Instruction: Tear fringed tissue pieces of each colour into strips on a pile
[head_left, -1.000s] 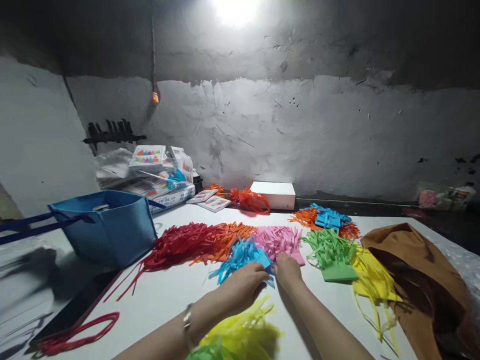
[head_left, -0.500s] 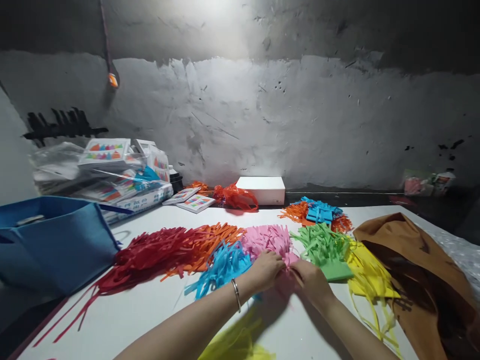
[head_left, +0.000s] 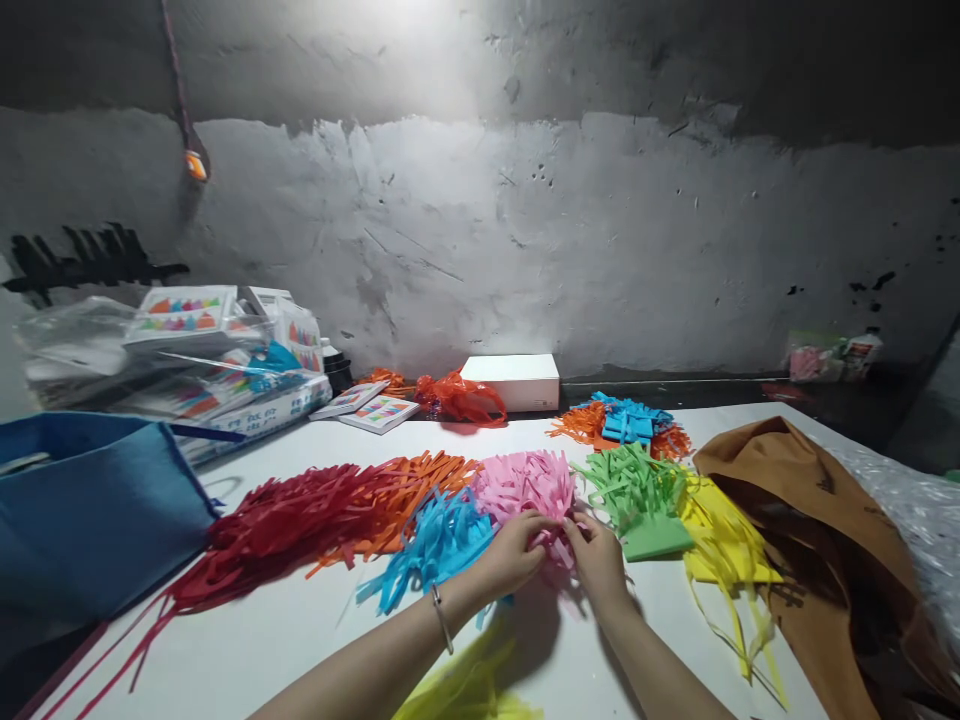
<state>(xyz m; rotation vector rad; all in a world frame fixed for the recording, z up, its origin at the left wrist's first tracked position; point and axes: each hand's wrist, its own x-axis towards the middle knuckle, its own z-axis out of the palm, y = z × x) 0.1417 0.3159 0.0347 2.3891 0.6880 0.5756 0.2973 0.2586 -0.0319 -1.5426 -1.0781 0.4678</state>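
Note:
Pink tissue-paper tassels (head_left: 523, 485) lie fringed in front of me, with loose strands hanging below. My left hand (head_left: 517, 550), a silver bracelet on its wrist, pinches the near edge of the pink paper. Close beside it, my right hand (head_left: 600, 562) pinches the same paper between thumb and finger; the exact strands held are partly hidden. Blue tassels (head_left: 442, 535) lie left of my left hand. To the right of my right hand is a green tassel bundle (head_left: 656, 540). Below my forearms spreads sheer yellow paper (head_left: 480, 685).
Red tassels (head_left: 277, 530) and orange tassels (head_left: 427, 480) stretch left toward a blue fabric bin (head_left: 97, 510). Yellow tassels (head_left: 731, 540) and a brown cloth (head_left: 810, 520) lie right. A white box (head_left: 514, 382), a red plastic bag (head_left: 461, 400) and printed packs (head_left: 187, 310) stand at the back.
Both hands have shifted slightly, and my right hand has turned more upright, its fingers now pinching higher at the pink strands. The whole view has swung a little to the right.

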